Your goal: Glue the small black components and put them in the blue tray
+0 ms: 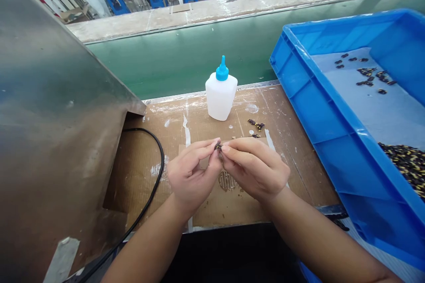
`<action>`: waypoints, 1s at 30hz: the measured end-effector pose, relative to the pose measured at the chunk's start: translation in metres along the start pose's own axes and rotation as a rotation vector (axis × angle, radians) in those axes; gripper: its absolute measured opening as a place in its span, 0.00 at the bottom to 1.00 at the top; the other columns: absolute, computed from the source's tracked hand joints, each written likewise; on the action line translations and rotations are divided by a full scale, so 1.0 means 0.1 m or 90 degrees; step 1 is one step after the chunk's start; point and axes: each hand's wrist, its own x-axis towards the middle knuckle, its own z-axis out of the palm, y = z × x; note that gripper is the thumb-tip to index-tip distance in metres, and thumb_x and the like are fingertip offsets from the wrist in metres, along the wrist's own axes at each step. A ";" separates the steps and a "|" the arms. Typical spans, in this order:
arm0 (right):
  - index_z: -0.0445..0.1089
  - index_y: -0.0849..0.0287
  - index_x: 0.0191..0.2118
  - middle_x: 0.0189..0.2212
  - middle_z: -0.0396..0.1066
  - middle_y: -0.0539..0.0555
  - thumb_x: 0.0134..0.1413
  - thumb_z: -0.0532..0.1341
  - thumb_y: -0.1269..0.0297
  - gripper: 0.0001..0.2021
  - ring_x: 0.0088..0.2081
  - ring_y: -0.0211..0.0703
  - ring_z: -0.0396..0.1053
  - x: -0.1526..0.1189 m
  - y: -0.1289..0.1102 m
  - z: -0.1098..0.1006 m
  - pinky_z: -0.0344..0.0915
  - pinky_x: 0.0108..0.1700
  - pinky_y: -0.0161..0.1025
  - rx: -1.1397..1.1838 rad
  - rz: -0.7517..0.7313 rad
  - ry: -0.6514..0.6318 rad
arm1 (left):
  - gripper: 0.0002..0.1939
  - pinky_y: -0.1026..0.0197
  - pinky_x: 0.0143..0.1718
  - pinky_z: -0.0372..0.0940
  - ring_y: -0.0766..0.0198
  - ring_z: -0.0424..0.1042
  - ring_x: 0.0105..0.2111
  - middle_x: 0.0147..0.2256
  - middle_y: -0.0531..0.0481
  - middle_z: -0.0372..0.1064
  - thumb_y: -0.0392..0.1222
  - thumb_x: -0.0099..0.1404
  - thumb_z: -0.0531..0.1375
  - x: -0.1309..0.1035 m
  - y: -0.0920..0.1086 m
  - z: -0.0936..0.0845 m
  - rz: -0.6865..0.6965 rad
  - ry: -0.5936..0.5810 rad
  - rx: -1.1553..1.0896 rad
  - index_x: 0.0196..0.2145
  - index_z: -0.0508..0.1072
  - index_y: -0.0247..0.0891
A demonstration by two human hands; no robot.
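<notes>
A small dark piece with yellowish marks [218, 146] is pinched between my two hands, above a cardboard-covered bench [206, 212]. My left hand [195, 166] grips it from the left with thumb and forefinger. From the right, my right hand [257, 166] closes thumb and fingertips on the same piece. Fingertips hide most of it, so its kind cannot be told. Beyond my hands, several similar dark and yellow pieces [256, 124] lie on the bench. A white squeeze bottle [220, 99] with a blue nozzle cap stands upright behind them.
At right, a big blue crate [318, 110] holds a heap of dark and yellow pieces [407, 166] and several scattered ones on a pale sheet. A metal housing [56, 110] and black cable [159, 172] flank the left. Behind runs a green belt [186, 51]; people sit beyond.
</notes>
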 end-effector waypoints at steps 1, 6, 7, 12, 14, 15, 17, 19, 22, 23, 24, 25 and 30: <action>0.79 0.54 0.52 0.42 0.82 0.53 0.64 0.70 0.75 0.14 0.38 0.44 0.82 0.00 0.00 0.00 0.84 0.40 0.40 -0.004 0.002 -0.001 | 0.11 0.55 0.42 0.83 0.58 0.85 0.39 0.43 0.49 0.85 0.29 0.65 0.68 0.00 0.00 0.00 0.004 0.003 0.009 0.42 0.85 0.43; 0.79 0.57 0.50 0.42 0.82 0.55 0.64 0.70 0.75 0.12 0.39 0.44 0.82 -0.02 -0.02 0.03 0.84 0.41 0.40 -0.005 0.000 0.004 | 0.10 0.56 0.41 0.82 0.59 0.85 0.39 0.42 0.50 0.85 0.29 0.65 0.68 -0.01 0.00 0.01 0.008 0.009 0.037 0.41 0.84 0.42; 0.79 0.57 0.50 0.42 0.82 0.55 0.64 0.70 0.76 0.12 0.39 0.44 0.82 -0.02 -0.02 0.04 0.84 0.41 0.40 -0.004 -0.001 0.005 | 0.10 0.56 0.42 0.82 0.59 0.85 0.39 0.42 0.50 0.85 0.29 0.66 0.68 -0.01 0.00 0.01 0.008 0.010 0.040 0.41 0.84 0.42; 0.79 0.55 0.51 0.42 0.82 0.54 0.66 0.69 0.74 0.11 0.39 0.44 0.82 -0.03 -0.01 0.05 0.84 0.40 0.40 -0.008 0.006 -0.001 | 0.11 0.56 0.44 0.81 0.59 0.84 0.39 0.41 0.50 0.85 0.29 0.65 0.68 -0.02 0.00 0.02 -0.004 0.015 0.050 0.42 0.83 0.42; 0.79 0.55 0.51 0.42 0.82 0.55 0.65 0.70 0.75 0.12 0.39 0.44 0.82 -0.02 0.00 0.05 0.84 0.40 0.40 -0.013 -0.001 -0.002 | 0.11 0.56 0.44 0.81 0.60 0.84 0.39 0.41 0.50 0.85 0.29 0.66 0.67 -0.03 0.00 0.03 -0.027 0.012 0.033 0.43 0.83 0.41; 0.79 0.56 0.50 0.42 0.83 0.55 0.64 0.70 0.75 0.12 0.39 0.44 0.82 -0.01 0.00 0.05 0.84 0.41 0.40 -0.017 -0.005 0.002 | 0.11 0.57 0.44 0.81 0.60 0.84 0.40 0.42 0.50 0.85 0.29 0.67 0.67 -0.03 0.00 0.04 -0.040 0.010 0.018 0.44 0.83 0.41; 0.79 0.57 0.49 0.41 0.83 0.55 0.62 0.71 0.77 0.13 0.39 0.43 0.82 0.00 0.02 0.04 0.83 0.41 0.38 -0.026 -0.007 0.014 | 0.12 0.58 0.45 0.81 0.61 0.84 0.40 0.43 0.49 0.85 0.29 0.68 0.66 -0.04 0.00 0.04 -0.062 0.005 -0.017 0.46 0.83 0.40; 0.79 0.57 0.48 0.40 0.83 0.54 0.60 0.72 0.78 0.13 0.38 0.42 0.82 0.02 0.03 0.03 0.83 0.41 0.37 -0.029 0.001 0.022 | 0.12 0.58 0.45 0.81 0.61 0.84 0.41 0.44 0.48 0.85 0.30 0.69 0.66 -0.05 0.00 0.04 -0.068 -0.006 -0.033 0.48 0.84 0.40; 0.78 0.54 0.47 0.40 0.83 0.52 0.61 0.71 0.76 0.12 0.37 0.42 0.83 0.02 0.04 0.01 0.84 0.41 0.38 -0.028 0.016 0.018 | 0.13 0.57 0.45 0.81 0.60 0.84 0.41 0.43 0.48 0.84 0.29 0.68 0.67 -0.04 -0.01 0.03 -0.048 -0.019 -0.012 0.47 0.84 0.40; 0.78 0.53 0.47 0.40 0.83 0.52 0.61 0.71 0.76 0.12 0.37 0.42 0.83 0.02 0.04 0.01 0.84 0.41 0.38 -0.029 0.015 0.016 | 0.13 0.57 0.46 0.81 0.60 0.84 0.40 0.43 0.48 0.84 0.29 0.67 0.67 -0.04 -0.02 0.02 -0.038 -0.020 -0.002 0.47 0.84 0.40; 0.78 0.53 0.48 0.40 0.83 0.52 0.62 0.71 0.75 0.12 0.37 0.42 0.83 0.02 0.04 0.00 0.84 0.41 0.38 -0.032 0.015 0.016 | 0.13 0.57 0.45 0.81 0.60 0.84 0.40 0.42 0.49 0.84 0.28 0.67 0.67 -0.03 -0.02 0.01 -0.030 -0.021 0.004 0.47 0.84 0.40; 0.78 0.52 0.48 0.40 0.83 0.52 0.62 0.71 0.75 0.12 0.37 0.42 0.83 0.03 0.04 0.00 0.84 0.41 0.38 -0.034 0.013 0.016 | 0.13 0.58 0.45 0.81 0.60 0.84 0.40 0.42 0.49 0.84 0.28 0.67 0.67 -0.03 -0.02 0.01 -0.023 -0.023 0.005 0.46 0.83 0.40; 0.78 0.53 0.48 0.41 0.83 0.53 0.61 0.71 0.76 0.13 0.38 0.43 0.83 0.03 0.03 0.00 0.84 0.41 0.39 -0.025 0.011 0.014 | 0.12 0.57 0.45 0.81 0.60 0.84 0.39 0.41 0.49 0.84 0.27 0.66 0.68 0.00 -0.03 0.00 0.006 -0.028 0.018 0.44 0.82 0.39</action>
